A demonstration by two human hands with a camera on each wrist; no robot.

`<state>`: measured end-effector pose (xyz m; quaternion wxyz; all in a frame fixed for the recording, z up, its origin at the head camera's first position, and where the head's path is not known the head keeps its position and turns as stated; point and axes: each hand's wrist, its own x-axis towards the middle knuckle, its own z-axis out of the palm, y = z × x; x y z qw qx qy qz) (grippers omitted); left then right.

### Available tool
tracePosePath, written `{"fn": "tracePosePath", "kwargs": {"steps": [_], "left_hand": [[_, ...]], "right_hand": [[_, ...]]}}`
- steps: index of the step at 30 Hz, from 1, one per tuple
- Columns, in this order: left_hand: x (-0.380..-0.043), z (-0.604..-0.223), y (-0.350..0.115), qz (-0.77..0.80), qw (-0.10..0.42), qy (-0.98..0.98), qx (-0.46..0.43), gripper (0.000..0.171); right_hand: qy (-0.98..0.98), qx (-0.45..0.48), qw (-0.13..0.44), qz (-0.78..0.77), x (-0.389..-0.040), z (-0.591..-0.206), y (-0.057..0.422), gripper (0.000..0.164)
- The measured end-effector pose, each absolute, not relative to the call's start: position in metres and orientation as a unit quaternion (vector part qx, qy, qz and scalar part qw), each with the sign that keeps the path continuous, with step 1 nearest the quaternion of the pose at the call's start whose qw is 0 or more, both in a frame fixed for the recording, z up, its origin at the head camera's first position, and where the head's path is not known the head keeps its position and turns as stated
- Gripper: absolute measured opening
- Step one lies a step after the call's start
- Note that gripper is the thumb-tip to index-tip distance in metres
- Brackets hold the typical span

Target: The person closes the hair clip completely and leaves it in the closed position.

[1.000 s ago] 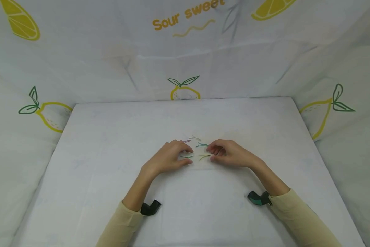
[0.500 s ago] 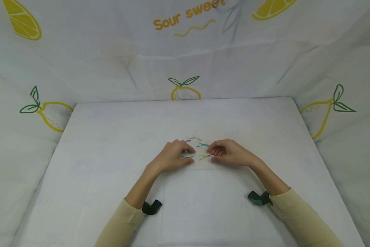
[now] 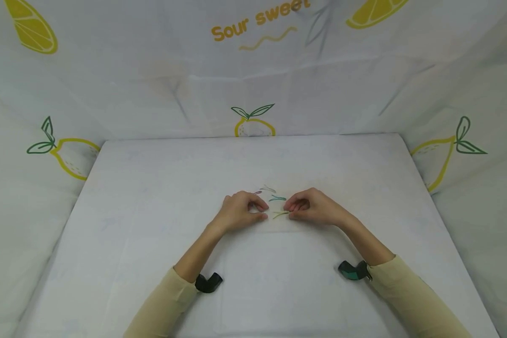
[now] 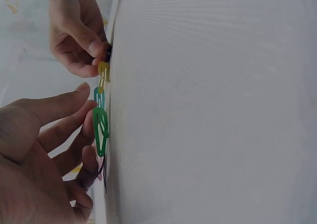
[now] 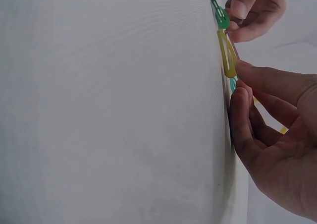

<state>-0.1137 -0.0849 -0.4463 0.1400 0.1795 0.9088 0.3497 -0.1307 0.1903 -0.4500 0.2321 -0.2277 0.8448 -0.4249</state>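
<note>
Several snap hair clips lie close together on the white table. My left hand (image 3: 238,211) is bent over a green hair clip (image 4: 100,132), its thumb and index finger apart; from the head view the hand hides this clip. My right hand (image 3: 314,207) has its thumb at the near end of a yellow hair clip (image 5: 227,53), fingers loosely curled, and a gap shows between thumb and index. Just beyond sits a teal hair clip (image 3: 277,198). A purplish-pink hair clip (image 3: 258,192) is partly covered by the left hand.
At the back of the group lies a grey-looking hair clip (image 3: 268,189). The table (image 3: 152,178) meets lemon-printed white cloth (image 3: 342,94) at its far and side edges. A black wrist camera (image 3: 208,283) is worn on each arm.
My left hand has shifted slightly right, and its thumb and index finger have drawn nearer each other, covering the green hair clip in the head view. The right hand has barely moved.
</note>
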Motion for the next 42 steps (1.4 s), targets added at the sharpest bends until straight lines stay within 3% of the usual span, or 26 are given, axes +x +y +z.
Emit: {"fn": "tracePosePath", "kwargs": {"steps": [24,42], "left_hand": [[-0.113,-0.451,-0.065,0.324,0.132,0.918,0.189,0.016],[-0.111,-0.452,-0.058,0.297,0.123,0.927,0.192,0.016]], "right_hand": [[0.843,-0.219,0.238,-0.429,-0.133,-0.452,0.188,0.012],[0.859,-0.235,0.209,-0.403,-0.131,-0.453,0.187,0.007]]}}
